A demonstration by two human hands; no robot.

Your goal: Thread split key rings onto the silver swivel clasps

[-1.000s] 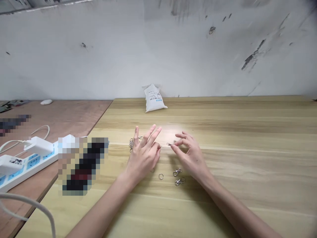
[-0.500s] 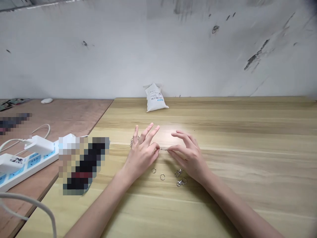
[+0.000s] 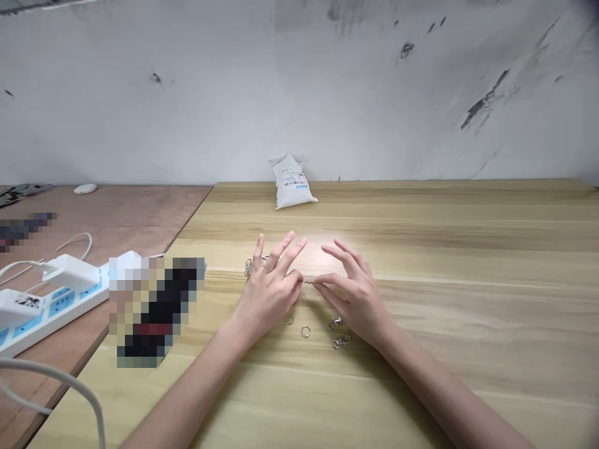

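Note:
Between my two hands stretches a short, thin metal chain [image 3: 308, 282]. My left hand [image 3: 270, 292] pinches one end with thumb and forefinger, its other fingers spread upward. At the opposite end, the thumb and forefinger of my right hand [image 3: 358, 293] are closed on it. Most of the chain is hidden by the fingertips. Below lie two loose metal rings, a smaller one [image 3: 289, 320] and a larger one [image 3: 306, 332]. Two swivel clasps with rings, one upper [image 3: 336, 323] and one lower [image 3: 342, 341], rest near my right wrist. A pile of metal clasps [image 3: 249, 268] is partly hidden behind my left hand.
A white labelled packet [image 3: 294, 187] stands at the back near the wall. On the left are a pixelated dark object [image 3: 161, 312], a white power strip [image 3: 60, 305] with plugged-in chargers, and a looping cable [image 3: 88, 399] at the front corner.
My hands have drawn slightly closer together, the right one shifting a little left. Both still pinch the chain. The whole view has shifted slightly.

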